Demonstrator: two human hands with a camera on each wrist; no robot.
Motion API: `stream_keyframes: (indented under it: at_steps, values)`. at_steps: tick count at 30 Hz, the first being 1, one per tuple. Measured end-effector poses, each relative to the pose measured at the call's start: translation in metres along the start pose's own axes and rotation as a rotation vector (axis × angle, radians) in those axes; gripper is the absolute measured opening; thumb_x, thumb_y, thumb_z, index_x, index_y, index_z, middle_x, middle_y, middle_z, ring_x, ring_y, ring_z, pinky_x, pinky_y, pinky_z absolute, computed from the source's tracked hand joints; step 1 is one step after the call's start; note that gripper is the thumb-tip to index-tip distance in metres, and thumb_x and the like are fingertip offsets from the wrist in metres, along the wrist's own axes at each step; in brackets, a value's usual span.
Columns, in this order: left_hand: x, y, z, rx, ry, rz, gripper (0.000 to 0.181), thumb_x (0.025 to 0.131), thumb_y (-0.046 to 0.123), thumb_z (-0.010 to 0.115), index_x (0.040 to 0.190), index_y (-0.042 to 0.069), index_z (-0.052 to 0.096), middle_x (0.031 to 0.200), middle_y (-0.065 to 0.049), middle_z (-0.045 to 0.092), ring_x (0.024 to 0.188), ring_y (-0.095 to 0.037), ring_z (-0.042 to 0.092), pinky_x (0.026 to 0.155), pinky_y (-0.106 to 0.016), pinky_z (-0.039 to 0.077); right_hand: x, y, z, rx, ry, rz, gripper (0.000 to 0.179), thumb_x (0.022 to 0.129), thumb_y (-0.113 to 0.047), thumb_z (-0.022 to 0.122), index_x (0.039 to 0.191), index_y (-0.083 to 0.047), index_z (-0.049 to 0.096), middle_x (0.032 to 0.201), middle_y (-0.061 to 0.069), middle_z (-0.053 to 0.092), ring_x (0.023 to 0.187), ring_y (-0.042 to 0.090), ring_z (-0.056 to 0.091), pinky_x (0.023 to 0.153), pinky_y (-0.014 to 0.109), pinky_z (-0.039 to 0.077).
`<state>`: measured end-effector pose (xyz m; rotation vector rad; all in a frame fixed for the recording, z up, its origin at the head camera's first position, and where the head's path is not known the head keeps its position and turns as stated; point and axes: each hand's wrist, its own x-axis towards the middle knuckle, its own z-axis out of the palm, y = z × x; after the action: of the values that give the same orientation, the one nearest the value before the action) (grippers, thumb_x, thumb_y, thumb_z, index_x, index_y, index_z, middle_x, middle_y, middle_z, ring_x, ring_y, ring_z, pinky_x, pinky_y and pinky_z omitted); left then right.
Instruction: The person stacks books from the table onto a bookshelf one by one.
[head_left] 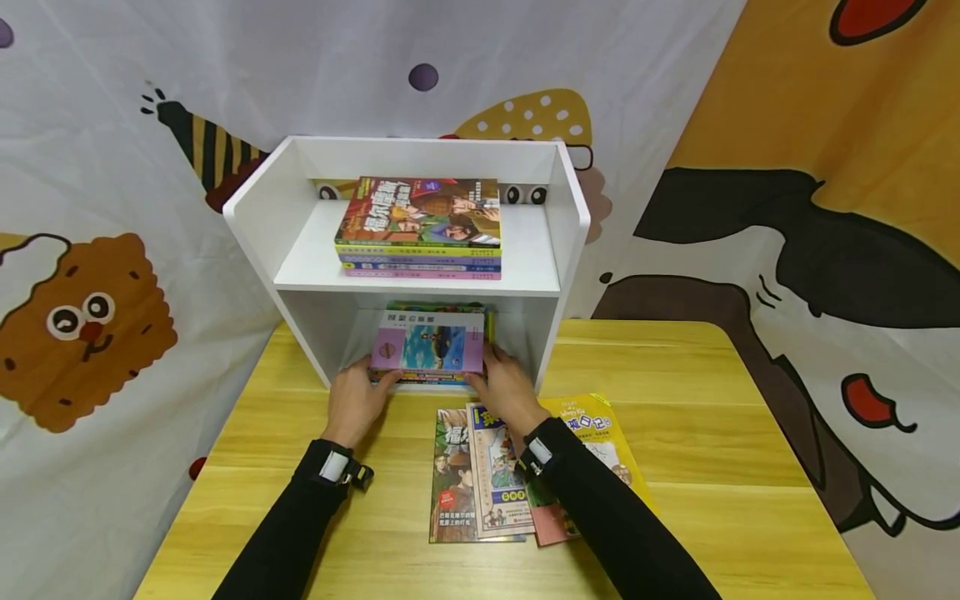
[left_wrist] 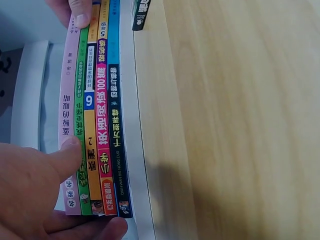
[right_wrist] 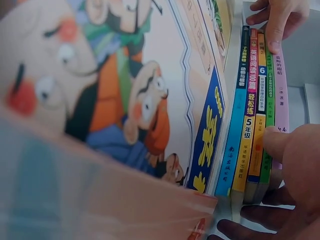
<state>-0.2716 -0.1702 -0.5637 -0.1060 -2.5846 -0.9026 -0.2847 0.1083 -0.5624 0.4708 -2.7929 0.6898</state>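
A stack of several books lies in the lower compartment of a white shelf, with a lilac-edged book on top and the spines facing me. My left hand holds the stack's left end, its thumb against the spines in the left wrist view and its fingers round the end. At the opposite end my right hand grips the same stack. Its thumb presses near the green spine, and the other fingers reach round the books' end in the right wrist view.
On the upper shelf lies another stack of books. Several loose books overlap on the wooden table in front of the shelf, partly under my right forearm. A printed cloth hangs behind.
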Motion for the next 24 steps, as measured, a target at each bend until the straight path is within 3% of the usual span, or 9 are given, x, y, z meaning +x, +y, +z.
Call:
stream_keyframes:
  at_steps: [10, 15, 20, 22, 24]
  values:
    - [-0.002, -0.002, -0.001, 0.009, 0.014, 0.002, 0.045, 0.083, 0.040, 0.077, 0.106, 0.003, 0.068, 0.085, -0.017, 0.068, 0.062, -0.024, 0.055, 0.049, -0.035, 0.036, 0.000, -0.003, 0.000, 0.014, -0.018, 0.036, 0.074, 0.093, -0.042, 0.063, 0.149, -0.002, 0.036, 0.144, 0.018, 0.045, 0.118, 0.034, 0.054, 0.095, 0.042, 0.046]
    - [-0.004, 0.000, -0.004, 0.038, 0.027, 0.020, 0.040, 0.084, 0.037, 0.077, 0.100, 0.002, 0.068, 0.069, -0.012, 0.059, 0.057, -0.025, 0.050, 0.046, -0.037, 0.031, -0.003, -0.001, -0.004, 0.069, -0.047, 0.040, 0.073, 0.095, -0.038, 0.062, 0.150, -0.002, 0.032, 0.146, 0.018, 0.042, 0.124, 0.032, 0.050, 0.098, 0.041, 0.044]
    - [-0.009, 0.005, -0.011, 0.055, 0.036, 0.000, 0.051, 0.086, 0.037, 0.075, 0.114, -0.005, 0.064, 0.091, -0.021, 0.060, 0.077, -0.035, 0.058, 0.061, -0.047, 0.045, -0.010, -0.001, -0.018, 0.136, -0.113, 0.089, 0.069, 0.096, -0.038, 0.060, 0.151, -0.007, 0.032, 0.147, 0.011, 0.043, 0.123, 0.028, 0.051, 0.094, 0.041, 0.047]
    - [-0.011, 0.009, -0.015, 0.057, 0.051, -0.007, 0.055, 0.086, 0.038, 0.073, 0.119, -0.005, 0.061, 0.102, -0.022, 0.057, 0.086, -0.036, 0.057, 0.069, -0.049, 0.047, -0.015, -0.001, -0.027, 0.155, -0.125, 0.112, 0.066, 0.096, -0.039, 0.059, 0.150, -0.010, 0.036, 0.145, 0.009, 0.046, 0.122, 0.027, 0.052, 0.093, 0.043, 0.047]
    - [-0.014, 0.014, -0.019, 0.049, 0.055, -0.012, 0.055, 0.088, 0.039, 0.071, 0.119, -0.004, 0.060, 0.100, -0.019, 0.054, 0.084, -0.033, 0.054, 0.068, -0.047, 0.046, -0.020, -0.001, -0.037, 0.173, -0.131, 0.123, 0.061, 0.097, -0.039, 0.059, 0.149, -0.011, 0.040, 0.143, 0.008, 0.048, 0.123, 0.026, 0.051, 0.094, 0.044, 0.046]
